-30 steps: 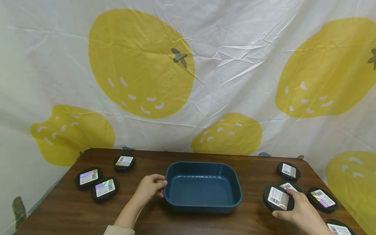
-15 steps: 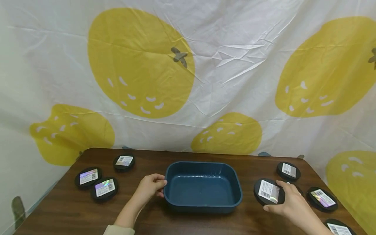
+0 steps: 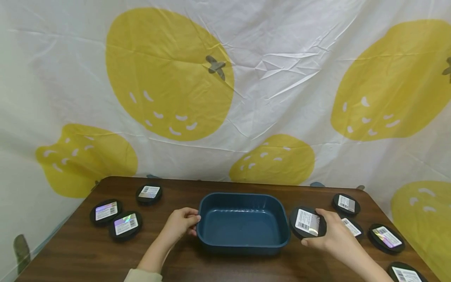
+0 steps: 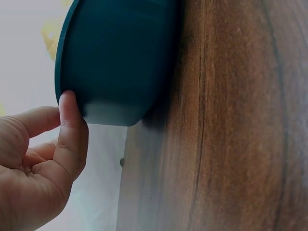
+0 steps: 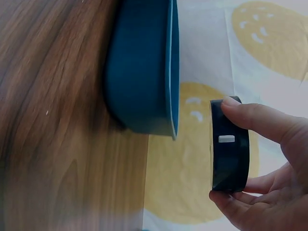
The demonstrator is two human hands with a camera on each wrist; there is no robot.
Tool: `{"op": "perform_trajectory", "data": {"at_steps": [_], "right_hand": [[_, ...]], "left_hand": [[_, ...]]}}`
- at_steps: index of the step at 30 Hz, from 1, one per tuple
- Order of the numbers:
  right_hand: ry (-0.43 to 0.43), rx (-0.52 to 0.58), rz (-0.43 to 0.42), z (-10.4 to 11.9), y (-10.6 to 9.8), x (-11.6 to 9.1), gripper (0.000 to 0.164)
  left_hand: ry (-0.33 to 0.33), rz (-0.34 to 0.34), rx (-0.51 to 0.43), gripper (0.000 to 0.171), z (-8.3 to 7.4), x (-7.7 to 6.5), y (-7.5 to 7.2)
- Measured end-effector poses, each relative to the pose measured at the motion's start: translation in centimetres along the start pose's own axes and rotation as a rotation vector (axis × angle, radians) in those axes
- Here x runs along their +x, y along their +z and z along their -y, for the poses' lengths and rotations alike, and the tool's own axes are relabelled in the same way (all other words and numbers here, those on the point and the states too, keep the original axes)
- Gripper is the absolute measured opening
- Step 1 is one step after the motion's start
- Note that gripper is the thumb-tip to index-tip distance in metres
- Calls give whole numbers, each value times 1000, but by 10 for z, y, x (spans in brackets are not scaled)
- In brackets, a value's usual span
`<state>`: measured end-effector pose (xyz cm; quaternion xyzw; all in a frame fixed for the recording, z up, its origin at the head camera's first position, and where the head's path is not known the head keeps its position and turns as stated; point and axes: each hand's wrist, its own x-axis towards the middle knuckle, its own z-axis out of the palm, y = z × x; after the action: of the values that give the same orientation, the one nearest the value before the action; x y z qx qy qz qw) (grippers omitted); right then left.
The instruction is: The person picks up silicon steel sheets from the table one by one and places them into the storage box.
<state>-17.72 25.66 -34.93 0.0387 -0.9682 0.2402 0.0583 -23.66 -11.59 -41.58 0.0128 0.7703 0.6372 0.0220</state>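
A dark blue rectangular basin (image 3: pixel 243 247) stands on the brown wooden table (image 3: pixel 197 270). My left hand (image 3: pixel 179 226) pinches its left rim between thumb and fingers, as the left wrist view also shows on the basin wall (image 4: pixel 115 57). In my right hand (image 3: pixel 332 234) is a round black flat container (image 3: pixel 307 223) with a white and silver barcode label, gripped across its sides by thumb and fingers. The right wrist view shows the container (image 5: pixel 231 159) raised off the table, apart from the basin's rim and just to its right.
Several similar labelled black round containers lie at the right, among them a far one (image 3: pixel 346 205) and one (image 3: pixel 386 239) near the edge. Three more sit at the left, including one (image 3: pixel 149 194) at the back. A lemon-patterned cloth (image 3: pixel 282 98) hangs behind the table.
My right hand has carried the black container left, from above the right-hand group to beside the basin, uncovering another container behind it. My left hand stays on the rim.
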Motion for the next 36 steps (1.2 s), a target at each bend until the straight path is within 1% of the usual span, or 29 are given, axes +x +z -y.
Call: {"op": "perform_trajectory", "data": {"at_steps": [7,12,18,23,29,36], "right_hand": [[9,19,24,14,4,5,99],[7,57,33,21,9,9,98],[29,95,43,28,15,16,99],[48,105,48,34,18,21,98],[34,105,40,39,22,26,97],[16,146,40,45,28,32,94]], "left_hand": [[8,1,4,25,0,0,0],[13,3,13,26,0,0,0],[16,13,9,27,1,0,0],[14,13,1,27,1,0,0],[10,33,-10,28,2,1,0],[3,35,-21,29,4,2,-2]]}}
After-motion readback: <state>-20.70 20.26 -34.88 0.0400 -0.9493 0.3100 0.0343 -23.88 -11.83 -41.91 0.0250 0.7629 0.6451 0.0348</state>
